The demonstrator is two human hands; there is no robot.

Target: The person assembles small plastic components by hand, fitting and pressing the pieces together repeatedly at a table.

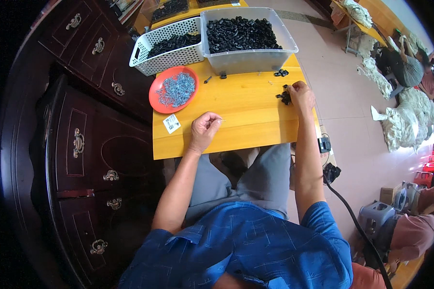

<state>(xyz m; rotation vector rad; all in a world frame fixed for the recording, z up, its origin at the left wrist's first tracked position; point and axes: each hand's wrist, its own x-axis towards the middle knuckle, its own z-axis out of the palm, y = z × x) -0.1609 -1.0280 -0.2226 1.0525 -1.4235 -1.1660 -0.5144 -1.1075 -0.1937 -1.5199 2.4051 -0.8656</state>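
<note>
My left hand (pixel 207 131) hovers over the front of the yellow table (pixel 246 108), thumb and forefinger pinched on a tiny thin piece, possibly a screw, too small to make out. At the table's right side my right hand (pixel 302 98) has its fingertips closed at a small pile of black plastic parts (pixel 285 98), apparently gripping one of them. A few more black parts (pixel 281 72) lie just beyond. Left of my left hand is a red plate (pixel 155 98) heaped with small silvery screws (pixel 178 90).
Behind the plate stand a white perforated basket (pixel 178 57) and a clear bin (pixel 248 61), both holding black parts. A white card (pixel 171 123) and a dark screw-like piece (pixel 208 80) lie on the table. Dark wooden drawers (pixel 99 139) flank the left; a black cable (pixel 352 216) runs at right.
</note>
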